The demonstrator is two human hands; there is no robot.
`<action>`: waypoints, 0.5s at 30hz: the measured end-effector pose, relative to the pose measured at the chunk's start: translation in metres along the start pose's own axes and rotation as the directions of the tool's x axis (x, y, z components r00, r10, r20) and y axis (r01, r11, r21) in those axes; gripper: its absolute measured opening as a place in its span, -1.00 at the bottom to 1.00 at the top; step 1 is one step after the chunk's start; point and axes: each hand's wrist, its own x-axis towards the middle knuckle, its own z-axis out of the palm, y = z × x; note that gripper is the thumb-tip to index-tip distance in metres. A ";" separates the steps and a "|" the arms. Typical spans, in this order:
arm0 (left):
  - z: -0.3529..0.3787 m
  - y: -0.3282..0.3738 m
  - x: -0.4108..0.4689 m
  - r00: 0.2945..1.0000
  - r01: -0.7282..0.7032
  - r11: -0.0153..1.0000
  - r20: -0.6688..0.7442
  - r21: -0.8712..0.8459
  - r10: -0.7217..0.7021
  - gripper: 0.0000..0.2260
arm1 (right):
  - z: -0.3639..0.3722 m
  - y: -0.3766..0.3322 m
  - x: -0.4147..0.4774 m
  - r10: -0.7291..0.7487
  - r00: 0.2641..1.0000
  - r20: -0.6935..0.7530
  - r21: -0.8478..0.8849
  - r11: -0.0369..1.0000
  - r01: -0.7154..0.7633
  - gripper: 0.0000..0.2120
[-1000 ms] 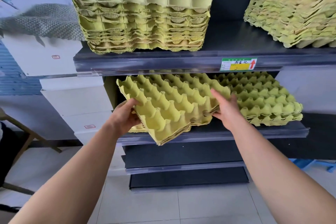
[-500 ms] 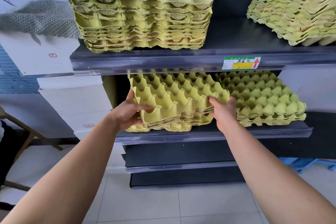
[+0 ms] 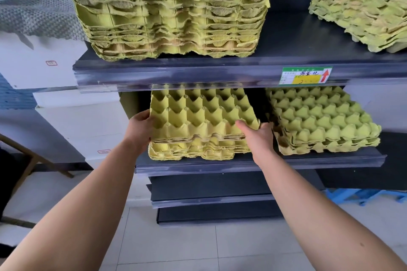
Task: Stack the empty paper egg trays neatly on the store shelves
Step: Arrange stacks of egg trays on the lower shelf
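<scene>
Gripping a small batch of yellow-green trays (image 3: 202, 114) from both sides, the person holds it on top of a low stack (image 3: 191, 150) at the left of the middle shelf (image 3: 242, 164). The left hand (image 3: 141, 130) clasps the batch's left edge, with its fingers curled round the side. The right hand (image 3: 257, 138) pinches the front right corner, with the thumb laid over the cups and the fingers tucked beneath. The batch's front edge touches the low stack and sits a little askew to it; whether it is fully nested cannot be told.

Just beside it on the same shelf lies a right stack (image 3: 323, 121), turned at an angle, with its near corner past the shelf lip. On the top shelf (image 3: 198, 72) above stand a tall stack (image 3: 171, 11) on the left and a far stack (image 3: 363, 2) on the right, well apart. A green and yellow label (image 3: 306, 75) with a red arrow is fixed to that shelf's front rail.

Left of the shelving are white boxes (image 3: 39, 64) with grey mesh sheet (image 3: 37, 13) on top. Below is a pale tiled floor (image 3: 198, 248).
</scene>
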 end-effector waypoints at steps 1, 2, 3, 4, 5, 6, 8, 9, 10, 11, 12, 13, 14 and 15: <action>-0.001 -0.004 0.003 0.999 -0.020 0.997 -0.036 0.078 0.023 -0.71 | 0.001 0.001 0.001 -0.001 1.000 0.005 -0.021 1.000 0.001 -0.39; -0.002 -0.008 0.006 0.997 -0.037 0.988 -0.062 0.153 0.047 -0.73 | 0.002 0.002 0.003 -0.006 1.000 0.012 -0.039 0.999 0.007 -0.36; -0.002 -0.013 0.008 0.995 -0.052 0.978 -0.068 0.203 0.067 -0.77 | 0.003 0.004 0.005 -0.003 1.000 0.018 -0.054 0.999 0.004 -0.33; -0.002 -0.018 0.010 0.996 -0.055 0.971 -0.057 0.233 0.070 -0.81 | 0.003 0.004 0.007 -0.002 1.000 0.020 -0.063 0.998 0.003 -0.31; -0.001 -0.022 0.011 0.997 -0.047 0.964 -0.044 0.261 0.061 -0.82 | 0.003 0.003 0.009 0.011 1.000 0.019 -0.073 0.997 -0.010 -0.30; 0.000 -0.027 0.013 0.998 -0.035 0.954 -0.042 0.297 0.049 -0.81 | 0.002 0.002 0.011 0.027 0.999 0.026 -0.079 0.997 -0.025 -0.30; 0.001 -0.034 0.019 0.998 -0.028 0.910 -0.047 0.414 0.052 -0.77 | -0.001 0.002 0.014 0.068 0.996 0.065 -0.087 0.994 -0.062 -0.28; 0.001 -0.038 0.021 0.997 -0.029 0.873 -0.051 0.487 0.062 -0.76 | -0.002 0.003 0.015 0.085 0.991 0.099 -0.102 0.992 -0.075 -0.31; 0.000 -0.042 0.022 0.996 -0.029 0.841 -0.051 0.541 0.067 -0.75 | -0.002 0.004 0.016 0.097 0.985 0.140 -0.128 0.989 -0.079 -0.36; 0.000 -0.044 0.023 0.997 -0.033 0.830 -0.045 0.557 0.070 -0.74 | -0.002 0.006 0.016 0.115 0.978 0.173 -0.156 0.984 -0.088 -0.41; -0.001 -0.048 0.022 0.997 -0.032 0.841 -0.038 0.541 0.063 -0.73 | -0.003 0.007 0.016 0.121 0.972 0.201 -0.167 0.982 -0.088 -0.43; -0.001 -0.051 0.020 0.998 -0.031 0.863 -0.036 0.504 0.057 -0.72 | -0.002 0.006 0.014 0.124 0.970 0.208 -0.170 0.982 -0.089 -0.41; -0.002 -0.053 0.018 0.998 -0.022 0.888 -0.044 0.458 0.047 -0.70 | -0.002 0.005 0.014 0.116 0.971 0.208 -0.160 0.984 -0.083 -0.38; -0.002 -0.055 0.016 0.998 -0.017 0.912 -0.050 0.410 0.041 -0.67 | -0.001 0.005 0.014 0.114 0.972 0.206 -0.162 0.983 -0.081 -0.33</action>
